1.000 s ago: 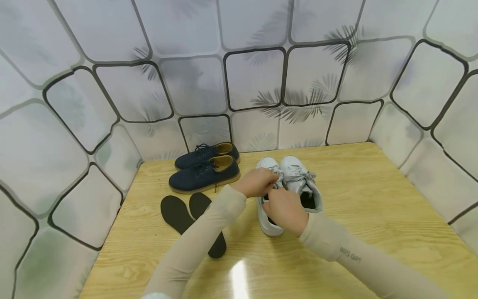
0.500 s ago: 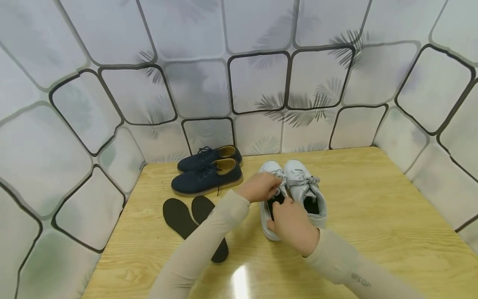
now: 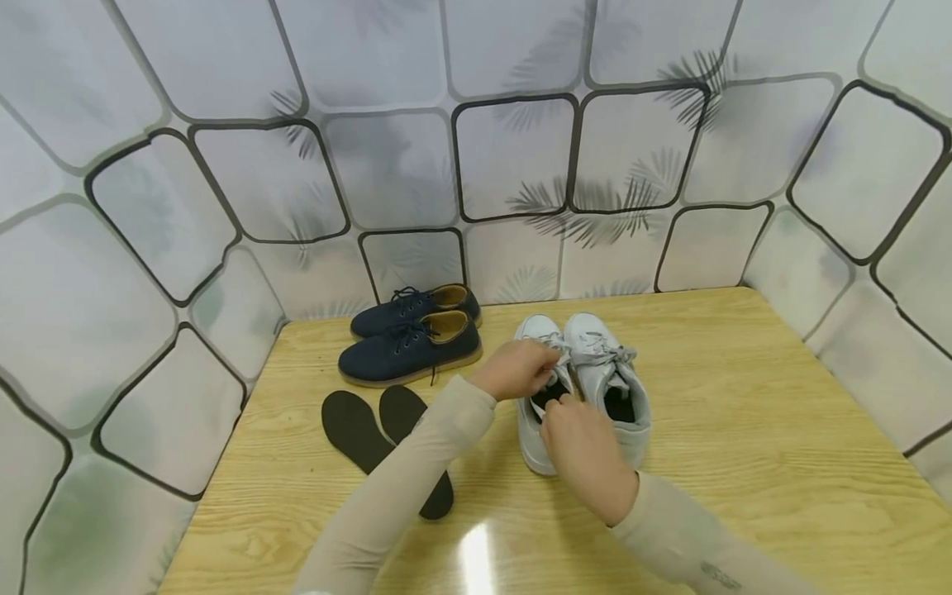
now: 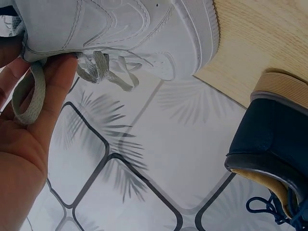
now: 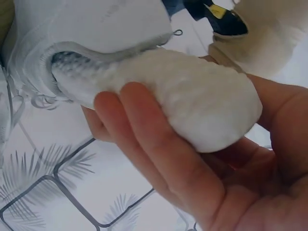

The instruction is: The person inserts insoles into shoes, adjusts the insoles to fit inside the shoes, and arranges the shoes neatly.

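Note:
Two white lace-up sneakers stand side by side on the wooden table in the head view, toes toward the wall. My left hand (image 3: 516,369) grips the left sneaker (image 3: 531,446) at its tongue and laces; a lace loop (image 4: 30,98) lies over its fingers in the left wrist view. With the fingers of my right hand (image 3: 591,450), I hold an insole (image 5: 207,96) by its heel end. The insole's bumpy white underside shows, and its front part is hidden inside the sneaker's opening. Untouched, the right sneaker (image 3: 595,339) sits beside it, its laces tied.
Two navy lace-up shoes (image 3: 394,354) stand at the back left near the patterned wall (image 3: 513,157). In front of them, two dark flat insoles (image 3: 352,426) lie on the table (image 3: 744,413), partly under my left forearm.
My right hand has drawn back slightly toward me and to the right, uncovering more of the left sneaker's opening. My left hand keeps its grip at the tongue and laces.

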Tool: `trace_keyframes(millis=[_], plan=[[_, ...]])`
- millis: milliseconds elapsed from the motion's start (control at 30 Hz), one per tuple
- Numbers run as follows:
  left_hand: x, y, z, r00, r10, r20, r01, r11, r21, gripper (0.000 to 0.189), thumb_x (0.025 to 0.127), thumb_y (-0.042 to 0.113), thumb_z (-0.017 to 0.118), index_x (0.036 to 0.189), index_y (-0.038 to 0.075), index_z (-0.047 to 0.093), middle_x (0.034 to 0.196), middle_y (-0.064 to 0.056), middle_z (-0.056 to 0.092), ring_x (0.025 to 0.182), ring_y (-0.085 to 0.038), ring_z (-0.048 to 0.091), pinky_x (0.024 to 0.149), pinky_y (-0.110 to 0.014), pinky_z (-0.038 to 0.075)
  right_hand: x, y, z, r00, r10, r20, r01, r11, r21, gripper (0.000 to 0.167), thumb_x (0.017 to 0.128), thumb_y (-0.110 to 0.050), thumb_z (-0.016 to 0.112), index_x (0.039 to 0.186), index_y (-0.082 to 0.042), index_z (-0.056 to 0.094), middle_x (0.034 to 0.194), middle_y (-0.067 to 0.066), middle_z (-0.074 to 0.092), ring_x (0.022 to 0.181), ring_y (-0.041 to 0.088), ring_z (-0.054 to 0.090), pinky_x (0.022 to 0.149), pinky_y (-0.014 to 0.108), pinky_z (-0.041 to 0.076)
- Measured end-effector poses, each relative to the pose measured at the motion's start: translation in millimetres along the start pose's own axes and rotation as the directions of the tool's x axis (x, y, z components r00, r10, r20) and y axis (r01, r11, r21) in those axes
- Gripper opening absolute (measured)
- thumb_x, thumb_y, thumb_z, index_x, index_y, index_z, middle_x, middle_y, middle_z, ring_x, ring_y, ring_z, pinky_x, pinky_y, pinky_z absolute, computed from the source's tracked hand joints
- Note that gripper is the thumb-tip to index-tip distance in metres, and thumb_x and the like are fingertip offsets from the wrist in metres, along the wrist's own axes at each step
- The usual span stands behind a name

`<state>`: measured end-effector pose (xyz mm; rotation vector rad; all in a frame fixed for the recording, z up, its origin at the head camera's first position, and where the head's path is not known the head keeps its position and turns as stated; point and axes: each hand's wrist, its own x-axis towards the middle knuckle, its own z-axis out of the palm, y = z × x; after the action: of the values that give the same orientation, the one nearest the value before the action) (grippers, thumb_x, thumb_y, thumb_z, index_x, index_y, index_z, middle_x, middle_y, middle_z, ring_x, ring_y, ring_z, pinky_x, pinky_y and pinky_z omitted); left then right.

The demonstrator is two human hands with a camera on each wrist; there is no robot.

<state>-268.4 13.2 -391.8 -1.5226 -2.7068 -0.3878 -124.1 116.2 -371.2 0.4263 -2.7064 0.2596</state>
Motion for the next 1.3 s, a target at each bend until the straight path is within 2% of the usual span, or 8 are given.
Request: trace_keyframes(millis=[267, 533, 667, 800, 900, 1100, 1300], plan=[[0.5, 0.3, 2.1, 1.0, -0.008, -0.007, 0.008, 1.0, 0.017, 0.024, 0.093, 0.007, 0.059, 0.072, 0.013, 0.049, 0.068, 0.002, 0.048, 0.06, -0.012, 0.041, 0.058, -0.023, 0.032, 10.4, 4.5, 11.2, 0.999, 0.013, 0.047, -0.015, 0.999, 0.051, 0.033, 0.082, 0.007, 0.066, 0.057, -0.006, 0.047, 0.056, 0.006, 0.043, 0.048, 0.019, 0.047, 0.041, 0.027, 0.039], [1.2, 0.3, 2.3, 1.0, -0.01, -0.029, 0.011, 1.0, 0.02, 0.025, 0.091, 0.005, 0.059, 0.071, 0.013, 0.047, 0.068, 0.002, 0.048, 0.06, -0.012, 0.041, 0.057, -0.023, 0.031, 22.2, 14.1, 28.7, 0.998, 0.038, 0.058, -0.043, 0.995, 0.09, 0.029, 0.084, 0.002, 0.064, 0.059, -0.004, 0.053, 0.057, 0.008, 0.05, 0.05, 0.024, 0.054, 0.044, 0.035, 0.045], [0.7, 1.0, 2.5, 0.999, -0.026, -0.02, 0.026, 1.0, 0.014, 0.025, 0.092, 0.006, 0.06, 0.071, 0.013, 0.048, 0.067, 0.002, 0.047, 0.06, -0.012, 0.041, 0.057, -0.023, 0.031, 17.4, 15.2, 28.6, 0.998, 0.008, 0.059, -0.016, 0.991, 0.13, 0.025, 0.087, -0.004, 0.066, 0.063, -0.004, 0.056, 0.059, 0.007, 0.051, 0.054, 0.023, 0.054, 0.047, 0.036, 0.045], [0.2, 2.0, 3.1, 1.0, -0.029, -0.01, 0.03, 1.0, 0.007, 0.023, 0.092, 0.008, 0.06, 0.072, 0.013, 0.049, 0.067, 0.003, 0.047, 0.06, -0.012, 0.041, 0.057, -0.023, 0.032, 5.1, 11.3, 19.6, 0.997, -0.013, 0.078, 0.006, 0.997, 0.082, 0.025, 0.085, -0.009, 0.071, 0.063, -0.004, 0.059, 0.059, 0.007, 0.052, 0.058, 0.024, 0.052, 0.055, 0.037, 0.044], [0.1, 2.4, 2.6, 0.999, -0.036, -0.011, 0.036, 0.999, 0.003, 0.023, 0.092, 0.009, 0.061, 0.073, 0.013, 0.049, 0.067, 0.003, 0.047, 0.06, -0.012, 0.041, 0.057, -0.022, 0.032, 0.1, 10.2, 14.0, 0.997, -0.015, 0.073, 0.011, 0.998, 0.063, 0.022, 0.082, -0.007, 0.072, 0.063, -0.003, 0.061, 0.061, 0.006, 0.053, 0.061, 0.024, 0.052, 0.06, 0.038, 0.043], [0.1, 2.5, 1.0, 0.998, -0.066, -0.022, 0.066, 0.998, 0.012, 0.026, 0.091, 0.009, 0.063, 0.071, 0.014, 0.047, 0.064, 0.004, 0.043, 0.06, -0.011, 0.04, 0.057, -0.022, 0.03, 4.1, 15.5, 14.0, 1.0, 0.004, 0.027, -0.009, 0.979, 0.205, 0.022, 0.081, 0.003, 0.071, 0.062, -0.003, 0.062, 0.062, 0.005, 0.05, 0.059, 0.024, 0.053, 0.057, 0.034, 0.047], [-0.4, 3.2, 4.2, 0.997, -0.072, -0.023, 0.072, 0.997, -0.007, 0.029, 0.091, 0.008, 0.062, 0.069, 0.015, 0.044, 0.061, 0.004, 0.037, 0.058, -0.011, 0.036, 0.056, -0.021, 0.027, 7.5, 22.1, 20.0, 0.996, 0.026, 0.081, -0.046, 0.963, 0.265, 0.026, 0.081, 0.005, 0.069, 0.06, -0.006, 0.06, 0.062, 0.003, 0.051, 0.058, 0.019, 0.053, 0.054, 0.03, 0.046]])
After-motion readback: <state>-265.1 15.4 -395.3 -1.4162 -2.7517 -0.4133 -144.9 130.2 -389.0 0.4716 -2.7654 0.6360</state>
